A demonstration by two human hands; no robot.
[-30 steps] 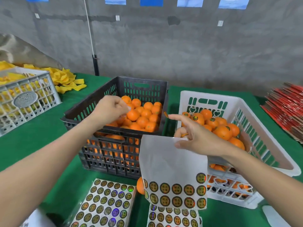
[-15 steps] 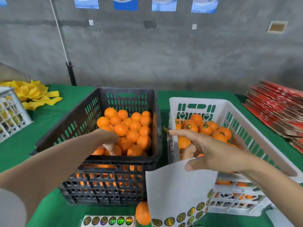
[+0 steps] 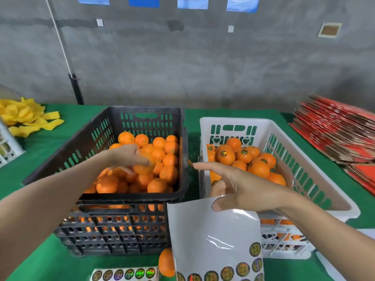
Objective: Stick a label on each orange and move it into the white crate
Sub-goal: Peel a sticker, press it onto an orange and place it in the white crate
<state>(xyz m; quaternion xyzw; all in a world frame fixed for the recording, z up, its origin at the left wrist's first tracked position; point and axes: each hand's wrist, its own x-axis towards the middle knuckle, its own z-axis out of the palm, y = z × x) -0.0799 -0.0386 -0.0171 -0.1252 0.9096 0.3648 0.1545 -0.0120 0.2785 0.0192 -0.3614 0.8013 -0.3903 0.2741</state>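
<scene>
No writing can be read. The round gold stickers [image 3: 227,273] on the sheet [image 3: 213,230] in front of the white crate [image 3: 233,120], and those on oranges [image 3: 229,159] inside it, show only blurred patterns; wall posters [image 3: 143,2] behind it are cropped.

Cannot tell whether the left grip [image 3: 129,157], smeared by blur over the heap of round oranges [image 3: 162,175] in the black slotted plastic crate [image 3: 121,199], closes on any fruit. Cannot make out the tiny speck at the right grip's [image 3: 233,187] forefinger tip. Cannot see that grip's lower fingers, tucked behind the glossy white label backing sheet [image 3: 213,236] pinched under its thumb.

Cut off at the bottom edge: that sheet and a second strip of round holographic labels [image 3: 125,273], print too small to read.

Half hidden behind the sheet: a loose orange [image 3: 165,262] on the green counter [image 3: 36,151].

Cropped at the left and right edges: a white slotted basket [image 3: 8,147], a stack of flat red cardboard [image 3: 341,134].
</scene>
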